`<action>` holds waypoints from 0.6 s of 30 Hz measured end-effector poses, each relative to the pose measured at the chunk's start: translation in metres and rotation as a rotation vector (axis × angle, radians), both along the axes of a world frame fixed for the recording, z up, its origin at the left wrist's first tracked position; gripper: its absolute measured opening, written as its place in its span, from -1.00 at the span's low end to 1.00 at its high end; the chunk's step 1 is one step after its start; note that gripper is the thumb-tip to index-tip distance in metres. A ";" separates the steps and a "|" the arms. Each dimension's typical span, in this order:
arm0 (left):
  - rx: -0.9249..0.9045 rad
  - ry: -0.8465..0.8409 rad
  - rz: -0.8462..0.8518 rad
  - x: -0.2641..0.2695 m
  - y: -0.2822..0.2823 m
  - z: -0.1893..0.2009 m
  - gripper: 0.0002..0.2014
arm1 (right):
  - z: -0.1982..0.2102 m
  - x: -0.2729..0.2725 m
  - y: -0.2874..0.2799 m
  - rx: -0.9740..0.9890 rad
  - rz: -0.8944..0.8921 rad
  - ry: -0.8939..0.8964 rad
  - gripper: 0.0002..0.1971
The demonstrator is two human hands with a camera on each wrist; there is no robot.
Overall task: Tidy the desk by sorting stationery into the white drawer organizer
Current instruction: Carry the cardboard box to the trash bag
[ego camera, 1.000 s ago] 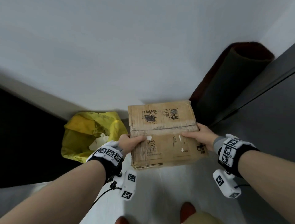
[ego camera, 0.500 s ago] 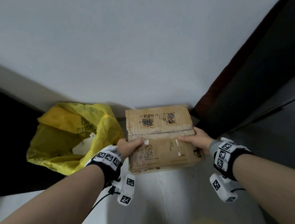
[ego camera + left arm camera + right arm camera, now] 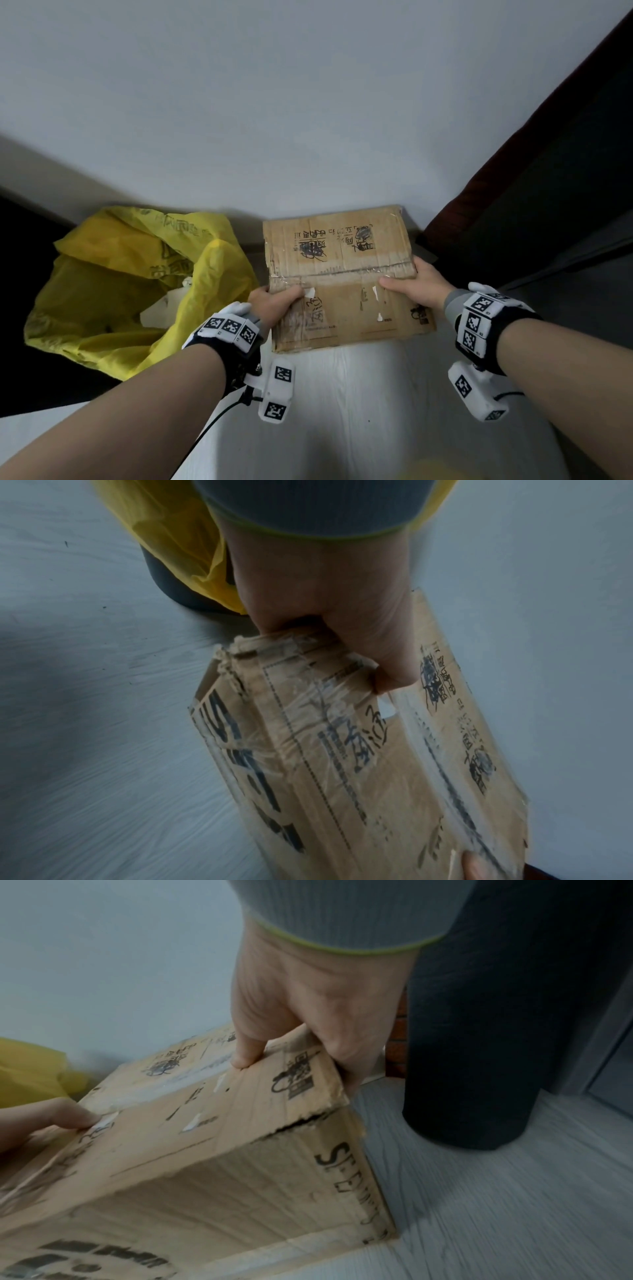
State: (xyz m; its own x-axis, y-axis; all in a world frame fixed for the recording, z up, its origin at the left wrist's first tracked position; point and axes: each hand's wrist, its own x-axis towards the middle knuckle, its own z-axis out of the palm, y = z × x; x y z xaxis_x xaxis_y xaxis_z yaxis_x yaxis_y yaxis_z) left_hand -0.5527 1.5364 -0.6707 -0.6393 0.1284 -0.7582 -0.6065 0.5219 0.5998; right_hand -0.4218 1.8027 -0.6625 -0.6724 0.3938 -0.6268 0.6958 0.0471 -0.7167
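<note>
Cardboard box (image 3: 346,277): matt brown corrugated board, worn, edges torn, glossy clear tape strips. Bin bag (image 3: 130,284): thin yellow plastic, crinkled. Floor (image 3: 496,1204): pale wood-grain finish.

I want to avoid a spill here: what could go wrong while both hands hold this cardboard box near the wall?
1. The cardboard box is worn and its edge torn; the left hand and right hand grip mostly by the top flaps, which might tear or fold open.
2. The yellow bag sits close on the left; the box could snag or crush it.
3. The dark roll stands close on the right and might be knocked.
</note>
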 end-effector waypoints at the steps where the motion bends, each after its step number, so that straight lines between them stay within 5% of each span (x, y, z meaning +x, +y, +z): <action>1: 0.003 -0.001 0.002 -0.001 0.001 0.000 -0.69 | 0.000 -0.001 0.000 0.002 -0.002 0.001 -0.51; 13: -0.015 0.001 -0.003 0.001 0.004 0.014 -0.63 | 0.008 -0.009 -0.006 0.099 0.050 -0.040 -0.50; 18: -0.024 0.065 0.008 0.008 0.002 0.013 -0.45 | 0.018 -0.015 -0.005 0.226 0.153 -0.115 -0.51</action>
State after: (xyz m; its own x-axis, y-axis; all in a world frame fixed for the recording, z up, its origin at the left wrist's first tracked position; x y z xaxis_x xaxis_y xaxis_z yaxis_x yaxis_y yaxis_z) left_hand -0.5446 1.5385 -0.6574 -0.6880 0.1055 -0.7180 -0.5708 0.5323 0.6252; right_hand -0.4366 1.7980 -0.6445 -0.6642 0.4318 -0.6102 0.7443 0.3068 -0.5931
